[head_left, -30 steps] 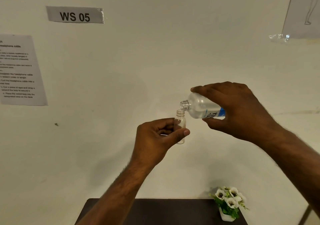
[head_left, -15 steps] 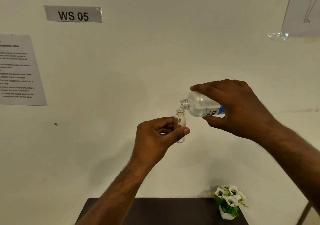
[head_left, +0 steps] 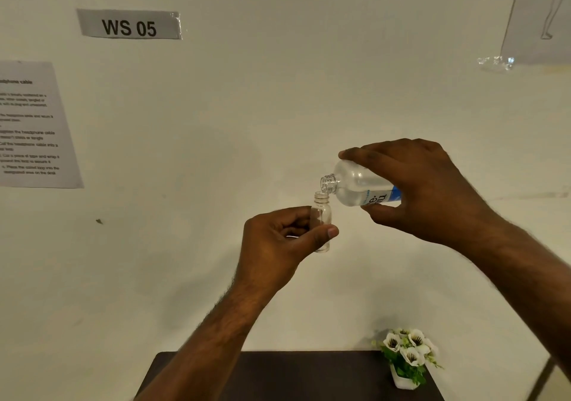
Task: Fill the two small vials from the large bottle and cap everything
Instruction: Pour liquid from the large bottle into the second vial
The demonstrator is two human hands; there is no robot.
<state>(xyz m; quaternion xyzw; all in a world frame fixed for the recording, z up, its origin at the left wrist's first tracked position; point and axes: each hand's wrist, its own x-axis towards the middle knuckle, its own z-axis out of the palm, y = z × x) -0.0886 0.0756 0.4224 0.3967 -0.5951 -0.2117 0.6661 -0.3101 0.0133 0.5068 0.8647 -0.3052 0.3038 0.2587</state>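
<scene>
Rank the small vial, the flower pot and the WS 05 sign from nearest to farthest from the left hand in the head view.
1. Small vial: held in the left hand.
2. Flower pot: below and right, on the table.
3. WS 05 sign: upper left, on the wall.

A plain off-white wall (head_left: 278, 91) fills most of the view. A grey label (head_left: 129, 25) printed "WS 05" is taped high on it, a printed instruction sheet (head_left: 31, 125) is fixed at the left, and a line drawing (head_left: 543, 14) is taped at the upper right. Below, a dark desk (head_left: 309, 376) carries a small white pot of flowers (head_left: 406, 356).
</scene>
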